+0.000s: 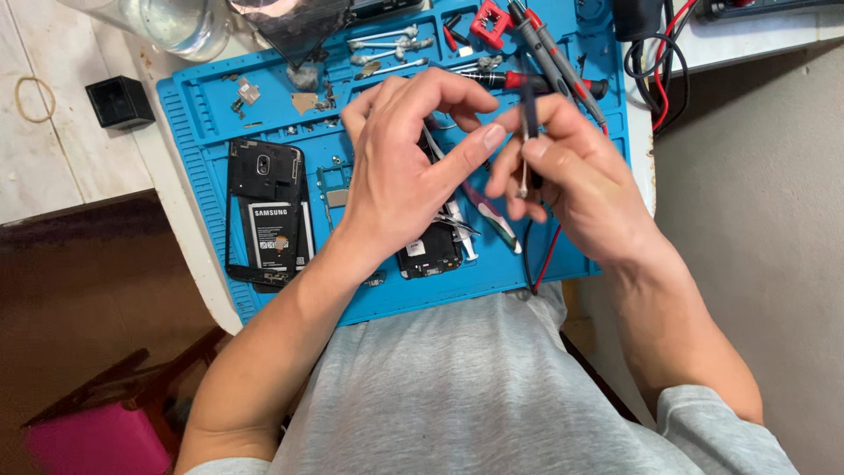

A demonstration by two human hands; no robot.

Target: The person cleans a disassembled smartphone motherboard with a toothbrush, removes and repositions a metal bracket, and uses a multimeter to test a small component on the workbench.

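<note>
Metal shows between the fingers [531, 149] of the right hand [571, 180]: they pinch a thin screwdriver [526, 132] with a dark handle, held nearly upright, its bright tip pointing down just under the thumb. The left hand [400, 171] curls close beside it, thumb stretched toward the right hand's fingertips, the other fingers bent over a pair of tweezers [437, 149] whose steel legs show under the palm; whether the hand truly grips them I cannot tell. Below both hands lies an opened phone body [431, 251], dark, mostly hidden by the left wrist, with a slim green-and-pink tool [492, 215] lying just beside it.

All of it rests on a blue work mat [202, 141] with a ribbed left edge and small tray pockets along the top. To the left on the mat sits a black phone frame [264, 211] with a battery in it, well apart from the hands, with bare mat between. Above the hands, steel picks [387, 44] lie in the pockets, and multimeter probes [549, 44] with red and black leads cross the upper right corner. The mat's near edge meets the person's grey shirt [475, 378]. The white counter [176, 198] shows as a narrow strip past the mat's left edge, with a small black cube [120, 101] and a glass jar [176, 22] near the far corner.
</note>
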